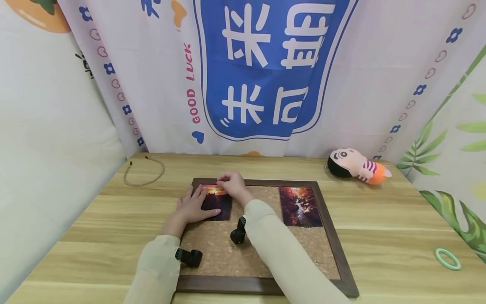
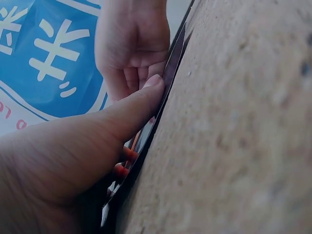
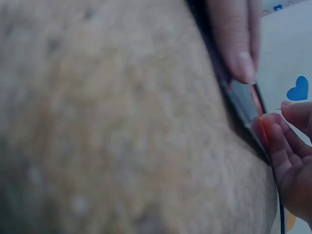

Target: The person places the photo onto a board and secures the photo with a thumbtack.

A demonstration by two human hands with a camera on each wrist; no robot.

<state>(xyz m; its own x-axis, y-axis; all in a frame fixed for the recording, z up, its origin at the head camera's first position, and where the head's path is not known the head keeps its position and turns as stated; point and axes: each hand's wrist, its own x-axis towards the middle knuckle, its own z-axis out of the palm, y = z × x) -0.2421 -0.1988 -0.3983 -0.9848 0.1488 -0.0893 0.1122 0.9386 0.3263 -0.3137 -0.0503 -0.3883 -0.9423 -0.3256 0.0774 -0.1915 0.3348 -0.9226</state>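
Observation:
A photo print [image 1: 220, 207] of a sunset lies on the upper left of a framed cork board [image 1: 212, 240]. My left hand [image 1: 193, 205] rests spread on this print, with the thumb on its lower part. At the print's top edge, my right hand [image 1: 232, 184] has its thumb and fingertips drawn together. In the right wrist view a thin pin [image 3: 279, 109] shows at the fingertips of that hand, mostly hidden by them. Its other fingers touch the print's edge. A second photo print [image 1: 303, 207] lies on the board's upper right.
The board's dark wooden frame [image 1: 228, 283] lies on a wood-grain table [image 1: 379, 219]. A plush doll [image 1: 358, 165] is at the back right, a green ring [image 1: 448, 259] at the right. A thin cord [image 1: 142, 184] lies at the back left. Printed cloth [image 1: 167, 105] hangs behind.

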